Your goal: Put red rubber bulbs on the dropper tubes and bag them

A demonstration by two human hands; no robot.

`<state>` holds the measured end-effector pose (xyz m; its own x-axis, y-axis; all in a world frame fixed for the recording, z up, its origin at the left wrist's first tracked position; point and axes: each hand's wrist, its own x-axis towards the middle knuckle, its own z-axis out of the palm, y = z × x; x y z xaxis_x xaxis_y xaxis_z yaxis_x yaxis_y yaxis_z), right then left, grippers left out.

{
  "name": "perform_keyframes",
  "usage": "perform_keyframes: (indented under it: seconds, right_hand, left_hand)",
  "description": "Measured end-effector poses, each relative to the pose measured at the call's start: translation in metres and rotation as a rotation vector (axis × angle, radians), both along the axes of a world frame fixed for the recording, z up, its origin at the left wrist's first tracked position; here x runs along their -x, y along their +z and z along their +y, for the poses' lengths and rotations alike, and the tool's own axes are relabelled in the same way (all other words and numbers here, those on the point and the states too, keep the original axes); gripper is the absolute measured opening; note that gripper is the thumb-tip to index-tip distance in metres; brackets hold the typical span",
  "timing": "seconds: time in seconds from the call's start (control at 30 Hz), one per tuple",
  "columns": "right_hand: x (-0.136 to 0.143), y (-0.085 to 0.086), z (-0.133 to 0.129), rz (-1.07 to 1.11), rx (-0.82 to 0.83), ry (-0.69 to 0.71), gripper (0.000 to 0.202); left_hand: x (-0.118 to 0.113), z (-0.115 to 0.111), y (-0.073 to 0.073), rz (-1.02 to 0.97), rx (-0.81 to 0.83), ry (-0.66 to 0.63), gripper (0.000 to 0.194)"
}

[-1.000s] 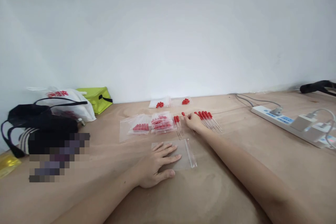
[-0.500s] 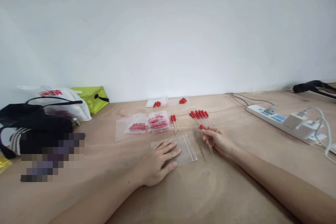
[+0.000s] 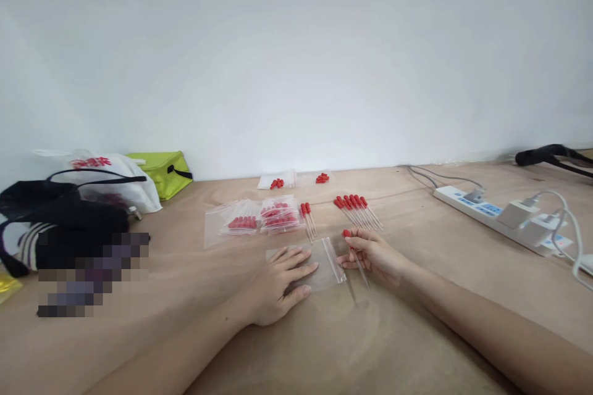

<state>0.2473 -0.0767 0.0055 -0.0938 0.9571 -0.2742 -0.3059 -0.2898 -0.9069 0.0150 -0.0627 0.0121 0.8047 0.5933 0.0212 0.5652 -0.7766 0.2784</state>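
Note:
My left hand (image 3: pixel 283 287) lies flat, fingers spread, on a clear zip-lock bag (image 3: pixel 324 274). Between the fingertips of my right hand (image 3: pixel 377 256) is a dropper (image 3: pixel 347 233) with a red bulb and a thin clear stem. It is held just above the table, beside the bag's zip edge, its stem slanting down toward me. Beyond that hand, several red-bulbed droppers (image 3: pixel 357 211) lie in a row. A smaller group of droppers (image 3: pixel 307 216) lies behind the bag, near a stack of zip bags (image 3: pixel 280 217) with red bulbs inside.
Another bag of red bulbs (image 3: pixel 242 223) lies left of the stack. Loose red bulbs (image 3: pixel 277 184) rest on bags near the wall. A power strip (image 3: pixel 482 213) with chargers and cables is at right. A green bag (image 3: pixel 160 176), white plastic bag (image 3: pixel 139 182) and black bag (image 3: pixel 83 234) are at left.
My right hand has moved left and slightly nearer with the dropper, up to the bag's zip edge. My left hand has stayed flat on the bag.

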Motion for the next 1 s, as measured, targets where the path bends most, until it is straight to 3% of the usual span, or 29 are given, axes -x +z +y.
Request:
perform_keyframes:
  seconds: [0.2,0.33,0.43,0.6,0.73,0.87,1.0]
  right_hand:
    - [0.007,-0.006,0.003,0.166,-0.08,0.017,0.021]
    - [0.013,-0.006,0.006,0.234,-0.091,0.107,0.028]
    - [0.014,-0.003,0.007,0.221,-0.136,0.175,0.033]
    - [0.013,-0.003,0.009,0.066,-0.233,0.128,0.036]
    - [0.004,-0.01,0.017,0.011,-0.163,-0.044,0.033]
    - [-0.013,-0.019,0.029,-0.111,-0.238,-0.311,0.034]
    - [-0.02,-0.022,0.033,-0.185,-0.315,-0.442,0.035]
  left_hand:
    - [0.0,0.0,0.0,-0.039,-0.001,-0.013,0.043]
    - [0.0,-0.001,-0.001,-0.071,0.0,-0.016,0.049]
    - [-0.001,-0.002,0.0,-0.085,-0.002,-0.03,0.051]
    - [-0.002,-0.002,0.004,-0.063,0.01,-0.032,0.05]
    - [-0.001,-0.002,0.004,-0.051,0.013,-0.034,0.048]
    - [-0.001,-0.002,0.003,-0.049,0.011,-0.022,0.048]
    - [-0.001,-0.002,0.004,-0.062,0.019,-0.023,0.049]
